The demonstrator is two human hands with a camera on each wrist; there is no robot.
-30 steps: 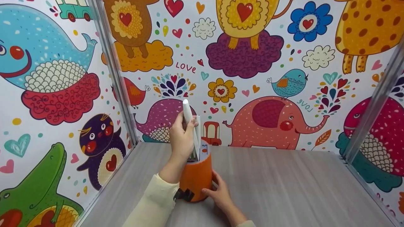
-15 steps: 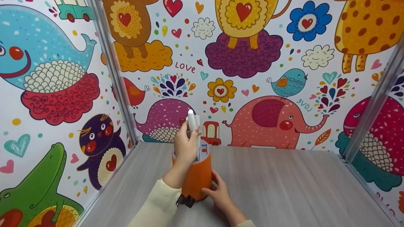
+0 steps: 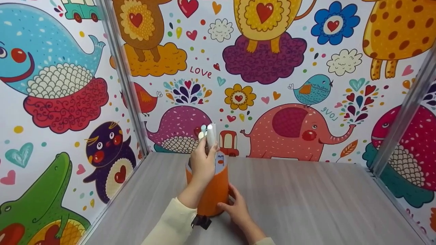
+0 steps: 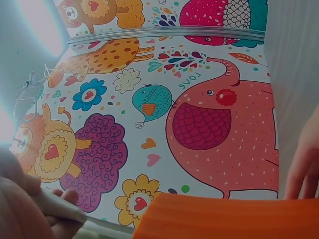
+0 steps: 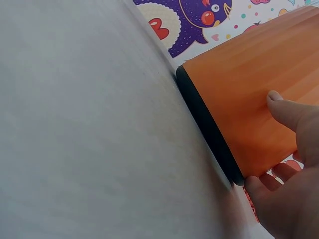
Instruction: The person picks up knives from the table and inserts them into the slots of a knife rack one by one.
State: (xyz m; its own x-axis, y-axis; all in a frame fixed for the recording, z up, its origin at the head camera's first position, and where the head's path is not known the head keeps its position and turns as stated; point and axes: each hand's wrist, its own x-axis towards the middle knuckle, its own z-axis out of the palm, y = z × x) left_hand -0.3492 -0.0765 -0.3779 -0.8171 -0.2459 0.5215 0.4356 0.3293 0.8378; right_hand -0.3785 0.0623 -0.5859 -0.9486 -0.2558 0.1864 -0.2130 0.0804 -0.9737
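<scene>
An orange knife holder (image 3: 214,194) with a pale inside stands upright on the table; its black base (image 5: 207,127) shows in the right wrist view. My left hand (image 3: 203,165) grips the white handle of a knife (image 3: 211,136) above the holder's mouth, and the hand hides the blade. Other pale handles (image 3: 203,128) stick up close beside it. In the left wrist view the gripped handle (image 4: 62,206) runs between thumb and fingers. My right hand (image 3: 237,207) holds the holder low on its right side, thumb in front and fingers around the far side.
The wood-grain table (image 3: 306,200) spreads around the holder. Patterned panels (image 3: 272,129) with cartoon animals rise at the back and sides, joined by metal posts (image 3: 124,78). A black strap piece (image 3: 201,222) hangs at my left sleeve.
My left hand has lowered the knife into the holder, moving slightly right; the blade that showed above the rim is now out of sight. My right hand has stayed in place.
</scene>
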